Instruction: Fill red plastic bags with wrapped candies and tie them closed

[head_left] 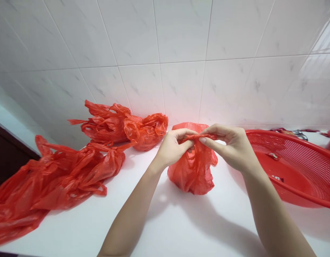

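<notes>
A bulging red plastic bag (193, 173) rests on the white tabletop in front of me, and what it holds is hidden. My left hand (175, 146) pinches its gathered top between thumb and fingers. From the other side, my right hand (226, 142) pinches the same twisted strip of plastic, the thumbs a short way apart. Part of the bag (190, 126) shows behind my hands, close to the wall.
Several crumpled red plastic bags (74, 175) lie along the left, with more bags (108, 123) and a rounded one (148, 132) by the tiled wall (181, 89). At right stands a red mesh basket (311, 160) with a few small wrapped pieces (273, 156) inside.
</notes>
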The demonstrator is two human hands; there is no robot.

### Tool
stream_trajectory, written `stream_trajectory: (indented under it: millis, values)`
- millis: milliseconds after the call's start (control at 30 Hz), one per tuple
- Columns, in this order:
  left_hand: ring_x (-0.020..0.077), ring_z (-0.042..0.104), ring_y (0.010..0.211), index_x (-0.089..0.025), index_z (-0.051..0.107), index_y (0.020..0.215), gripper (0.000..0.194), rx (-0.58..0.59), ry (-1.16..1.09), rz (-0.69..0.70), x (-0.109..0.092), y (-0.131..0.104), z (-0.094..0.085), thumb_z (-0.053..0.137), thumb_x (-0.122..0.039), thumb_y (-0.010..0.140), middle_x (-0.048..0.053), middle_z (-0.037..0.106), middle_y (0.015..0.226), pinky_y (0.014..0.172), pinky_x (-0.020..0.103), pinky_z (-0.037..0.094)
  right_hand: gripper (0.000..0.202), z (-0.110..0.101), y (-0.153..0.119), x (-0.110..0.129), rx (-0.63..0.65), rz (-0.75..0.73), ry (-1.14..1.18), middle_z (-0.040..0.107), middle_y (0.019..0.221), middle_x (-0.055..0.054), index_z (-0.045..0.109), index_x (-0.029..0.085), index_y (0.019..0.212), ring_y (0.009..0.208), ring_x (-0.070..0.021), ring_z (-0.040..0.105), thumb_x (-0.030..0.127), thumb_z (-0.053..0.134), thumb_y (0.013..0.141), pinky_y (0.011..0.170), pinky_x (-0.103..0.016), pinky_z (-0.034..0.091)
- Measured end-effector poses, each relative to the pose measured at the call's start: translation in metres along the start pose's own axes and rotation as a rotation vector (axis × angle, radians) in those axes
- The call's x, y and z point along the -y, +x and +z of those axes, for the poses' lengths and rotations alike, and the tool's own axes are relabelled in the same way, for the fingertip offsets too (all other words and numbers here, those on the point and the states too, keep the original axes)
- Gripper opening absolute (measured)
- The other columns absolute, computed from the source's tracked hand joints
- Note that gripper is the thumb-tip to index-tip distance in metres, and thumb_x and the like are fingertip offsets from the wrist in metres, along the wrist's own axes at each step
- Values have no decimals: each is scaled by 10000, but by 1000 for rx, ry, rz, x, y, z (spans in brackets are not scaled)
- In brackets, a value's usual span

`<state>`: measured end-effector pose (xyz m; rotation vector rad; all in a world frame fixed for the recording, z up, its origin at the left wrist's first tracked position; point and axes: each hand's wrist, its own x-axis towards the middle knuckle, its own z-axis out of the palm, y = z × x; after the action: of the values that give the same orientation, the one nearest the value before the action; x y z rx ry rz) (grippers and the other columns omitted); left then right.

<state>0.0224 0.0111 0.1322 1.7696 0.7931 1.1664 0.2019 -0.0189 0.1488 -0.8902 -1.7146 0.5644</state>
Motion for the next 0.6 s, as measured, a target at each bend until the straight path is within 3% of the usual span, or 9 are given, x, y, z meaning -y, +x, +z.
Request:
stream_trajectory:
  millis: [200,333,600]
  values:
    - [185,726,806,-163,767,922,205,-111,-119,-24,-3,3,-2,710,-163,725,66,779,912,810,347,605,108,-2,0,-5,-65,-31,-76,743,809,-31,730,217,810,785,-204,688,322,725,839,780,-356,562]
    - [200,730,838,-163,782,923,200,-169,-89,9,-1,4,-5,735,-299,784,83,789,931,854,376,593,124,-3,-1,-5,-109,-65,-161,722,802,-35,715,224,789,791,-212,669,337,723,837,755,-360,548]
    - [202,722,817,-164,780,836,239,-218,-69,1,9,11,-8,806,-366,712,71,780,847,831,362,584,179,-7,-4,-1,51,-118,-228,708,759,-36,671,227,760,720,-197,635,351,666,889,666,-326,506]
